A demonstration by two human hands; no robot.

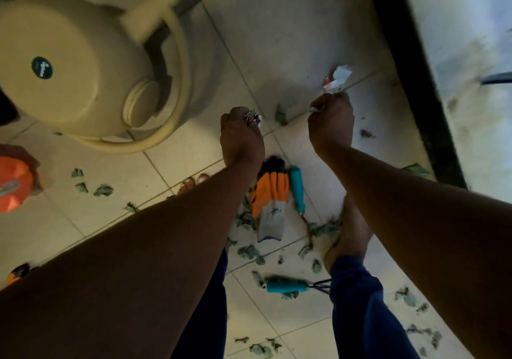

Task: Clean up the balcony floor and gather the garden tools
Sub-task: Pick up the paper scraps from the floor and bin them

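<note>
While the left hand (241,134) clutches a crumpled printed wrapper (252,118) and the right hand (331,121) pinches a white paper scrap (314,110), overfilled fists may spill litter onto the leaf-strewn tiled floor (291,25), beside the teal-handled tools (297,192).

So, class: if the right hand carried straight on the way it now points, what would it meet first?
Most likely the white paper scrap on the floor tiles, which lies just beyond the right hand. That hand already pinches something small and white. Height above the floor is unclear.
</note>
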